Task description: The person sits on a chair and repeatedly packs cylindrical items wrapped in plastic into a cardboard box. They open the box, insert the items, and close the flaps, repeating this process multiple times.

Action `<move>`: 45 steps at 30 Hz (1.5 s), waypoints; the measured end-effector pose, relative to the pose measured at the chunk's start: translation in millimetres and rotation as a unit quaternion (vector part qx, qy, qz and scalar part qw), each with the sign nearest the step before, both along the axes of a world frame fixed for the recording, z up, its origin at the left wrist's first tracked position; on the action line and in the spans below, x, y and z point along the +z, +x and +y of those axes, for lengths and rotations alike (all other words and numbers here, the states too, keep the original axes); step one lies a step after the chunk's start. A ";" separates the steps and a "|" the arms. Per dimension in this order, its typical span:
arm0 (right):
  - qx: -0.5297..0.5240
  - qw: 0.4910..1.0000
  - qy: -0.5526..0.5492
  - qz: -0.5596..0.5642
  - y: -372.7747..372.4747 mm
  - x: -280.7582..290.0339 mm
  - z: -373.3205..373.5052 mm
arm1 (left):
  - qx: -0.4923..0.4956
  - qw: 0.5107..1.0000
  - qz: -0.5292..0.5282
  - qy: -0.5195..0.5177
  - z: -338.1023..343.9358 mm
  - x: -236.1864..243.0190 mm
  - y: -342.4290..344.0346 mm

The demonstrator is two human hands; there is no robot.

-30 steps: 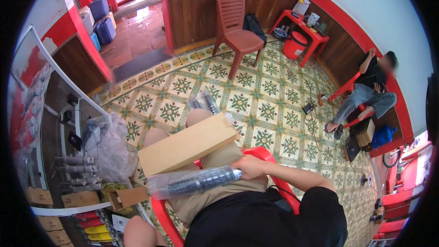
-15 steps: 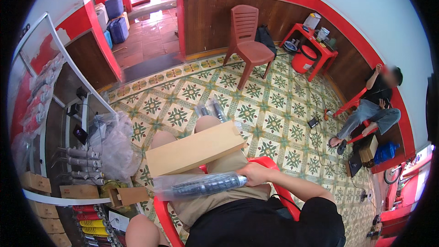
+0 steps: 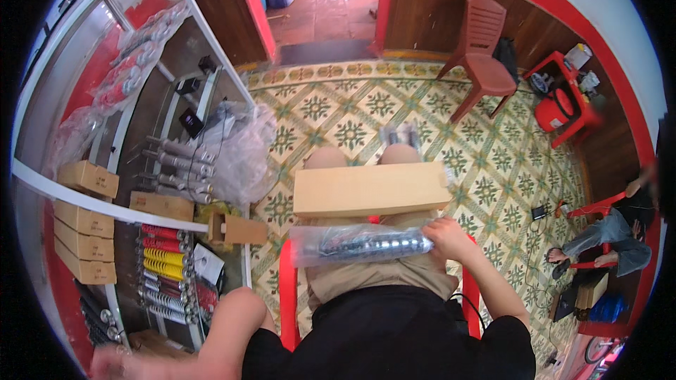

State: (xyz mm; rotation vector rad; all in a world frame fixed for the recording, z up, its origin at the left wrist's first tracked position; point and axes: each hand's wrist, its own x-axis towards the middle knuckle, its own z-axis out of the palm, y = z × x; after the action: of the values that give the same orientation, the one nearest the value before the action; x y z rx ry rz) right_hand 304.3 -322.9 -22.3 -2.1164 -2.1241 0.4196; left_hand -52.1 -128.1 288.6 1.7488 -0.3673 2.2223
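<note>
Since earlier frame: view swinging left, left hand (image 3: 113, 364) emerging, blurring, at 8 o'clock; cannot tell its grip. Right hand (image 3: 445, 238) clamping end of bagged shock (image 3: 370, 243) at 5 o'clock, probably steadying it across lap (image 3: 380, 276). Lap also supporting box (image 3: 372, 190) near centre, just beyond shock. Patterned floor (image 3: 350, 109) spreading beyond; rack (image 3: 105, 204) filling 9 o'clock, doorway (image 3: 324, 17) opening at 12, chair (image 3: 487, 74) standing at 2.

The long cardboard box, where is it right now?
In the head view, the long cardboard box lies near the middle, across the person's thighs, just beyond the plastic-wrapped dark part in the right hand.
</note>
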 end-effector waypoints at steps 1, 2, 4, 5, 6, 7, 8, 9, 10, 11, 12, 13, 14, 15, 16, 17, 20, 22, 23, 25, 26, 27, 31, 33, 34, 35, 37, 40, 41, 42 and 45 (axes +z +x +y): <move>-0.010 1.000 0.000 -0.008 -3.8 3.3 -1.4 | 0.070 0.994 0.079 -0.007 12.3 -16.5 -11.6; 0.001 1.000 0.001 -0.004 -8.1 4.4 0.4 | 0.139 0.979 0.151 -0.017 27.6 -49.3 -30.0; -0.004 1.000 -0.002 -0.010 -8.7 5.3 -6.1 | 0.045 0.929 0.290 -0.223 25.9 -106.8 3.8; -0.007 1.000 0.006 -0.006 -10.8 10.2 -6.6 | 0.022 0.879 0.349 -0.325 22.7 -130.9 21.8; -0.018 1.000 0.017 -0.002 -15.1 15.0 -7.1 | 0.008 0.801 0.515 -0.305 27.3 -149.7 32.7; -0.027 0.999 0.026 0.002 -16.2 19.2 -8.2 | -0.045 0.755 0.584 -0.296 32.1 -182.9 40.6; -0.036 0.999 0.004 0.016 -14.2 17.7 -11.4 | -0.019 0.728 0.632 -0.263 31.6 -208.9 47.2; -0.038 0.999 0.013 0.032 -12.4 20.8 -12.3 | 0.010 0.700 0.677 -0.228 30.7 -229.9 51.5; -0.045 0.997 0.026 0.049 -11.5 25.1 -13.9 | 0.032 0.708 0.675 -0.205 33.8 -246.2 55.2; -0.045 0.996 0.039 0.064 -10.0 28.0 -11.9 | 0.058 0.717 0.669 -0.187 37.9 -258.8 57.5; -0.049 0.996 0.002 0.079 -7.2 26.4 -14.5 | 0.085 0.724 0.663 -0.168 41.4 -269.0 58.4; -0.067 0.988 -0.003 0.137 -3.3 24.6 -15.4 | 0.087 0.718 0.672 -0.158 45.7 -276.2 59.6; -0.085 0.977 -0.008 0.195 1.0 23.1 -14.9 | 0.089 0.712 0.680 -0.149 51.0 -281.7 59.2; -0.103 0.962 -0.013 0.253 5.7 22.5 -14.6 | 0.091 0.706 0.689 -0.139 55.6 -286.4 57.6; -0.101 0.961 -0.012 0.255 10.6 25.1 -14.6 | 0.072 0.677 0.716 -0.155 57.6 -284.4 58.6; -0.149 0.946 -0.009 0.289 14.3 21.8 -14.5 | 0.052 0.646 0.742 -0.170 59.4 -280.6 60.0; -0.264 0.891 0.000 0.370 21.0 -3.2 -17.7 | -0.016 0.601 0.771 -0.211 67.9 -281.5 65.2; -0.304 0.862 0.007 0.405 23.4 -17.1 -18.1 | -0.061 0.583 0.773 -0.243 73.4 -291.2 65.3; -0.322 0.848 0.011 0.421 24.9 -22.6 -18.2 | -0.083 0.572 0.773 -0.261 75.7 -297.7 65.6; -0.346 0.787 0.065 0.507 27.2 -30.8 -18.4 | -0.113 0.563 0.763 -0.298 76.3 -302.9 64.1; -0.356 0.752 0.091 0.547 28.5 -33.2 -19.2 | -0.121 0.565 0.752 -0.317 74.9 -302.1 63.2; -0.351 0.739 0.126 0.561 32.9 -33.5 -21.8 | -0.128 0.567 0.741 -0.337 73.8 -300.3 62.3; -0.337 0.683 0.219 0.609 43.0 -20.2 -39.1 | -0.152 0.604 0.700 -0.349 68.8 -280.4 54.1; -0.328 0.666 0.241 0.625 39.5 -14.9 -45.3 | -0.162 0.618 0.693 -0.335 66.1 -270.5 51.6; -0.317 0.664 0.243 0.632 39.2 -15.7 -48.1 | -0.158 0.631 0.684 -0.330 64.2 -267.9 50.9; -0.316 0.658 0.241 0.640 38.0 -16.3 -50.8 | -0.154 0.645 0.675 -0.324 62.1 -265.9 50.1; -0.313 0.646 0.237 0.655 35.7 -15.8 -54.5 | -0.143 0.648 0.677 -0.319 61.5 -266.6 46.8; -0.285 0.677 0.226 0.640 39.3 -11.9 -53.9 | -0.097 0.634 0.704 -0.304 65.5 -267.2 40.6; -0.294 0.690 0.219 0.623 38.5 -9.3 -52.0 | -0.064 0.641 0.709 -0.287 64.9 -261.9 40.9; -0.304 0.703 0.212 0.607 37.1 -6.5 -49.7 | -0.032 0.646 0.713 -0.270 64.8 -258.8 40.9; -0.277 0.702 0.155 0.638 39.5 -5.8 -42.0 | 0.075 0.684 0.714 -0.126 73.8 -265.5 34.3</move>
State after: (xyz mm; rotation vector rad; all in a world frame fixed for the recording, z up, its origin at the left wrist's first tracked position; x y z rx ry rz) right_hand 343.8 -364.9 -28.1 -1.3427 -0.6474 0.9550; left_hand -17.8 -54.3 23.2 2.6651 0.4413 0.3367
